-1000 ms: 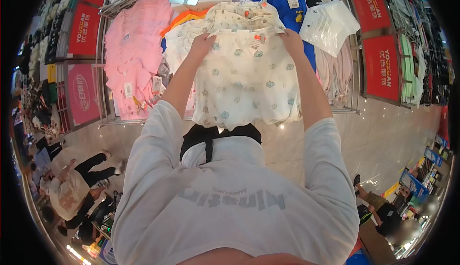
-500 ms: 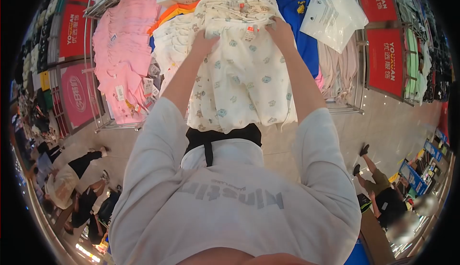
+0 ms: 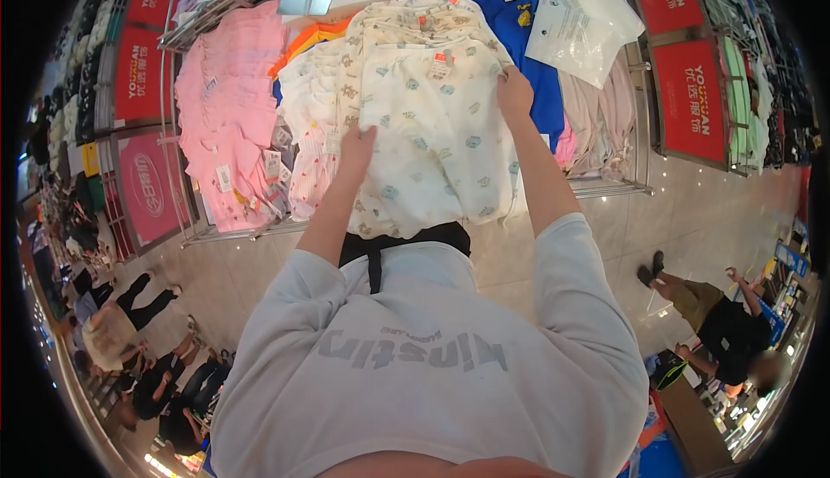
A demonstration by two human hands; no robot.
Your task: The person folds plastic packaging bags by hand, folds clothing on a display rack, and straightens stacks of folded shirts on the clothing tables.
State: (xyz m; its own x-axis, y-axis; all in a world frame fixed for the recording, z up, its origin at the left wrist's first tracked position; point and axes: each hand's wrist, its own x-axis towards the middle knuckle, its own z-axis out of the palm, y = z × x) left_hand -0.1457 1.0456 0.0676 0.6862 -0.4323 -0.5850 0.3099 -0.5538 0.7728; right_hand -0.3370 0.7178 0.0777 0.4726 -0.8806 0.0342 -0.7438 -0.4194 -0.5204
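A pair of cream pants (image 3: 432,145) with a small blue print hangs spread out in front of me, with an orange-and-white tag at the waistband. At its left edge is my left hand (image 3: 357,151), fingers curled and thumb over the cloth. My right hand (image 3: 515,91) grips the upper right edge, its fingertips partly hidden. Behind the pants lies a row of similar cream printed garments (image 3: 406,18), overlapping one another. White garments (image 3: 307,85) lie just left of it, and blue clothing (image 3: 497,3) to the right.
Stacked pink shirts (image 3: 229,72) fill the rack's left side. A clear plastic bag (image 3: 584,28) rests on the right above beige garments (image 3: 601,119). A metal rail (image 3: 605,188) edges the display. Red signs (image 3: 692,98) stand at both sides. People (image 3: 731,327) are on the floor behind me.
My left hand has moved from the waistband down the left edge of the pants. My right hand has shifted slightly down and right, still at the upper right edge.
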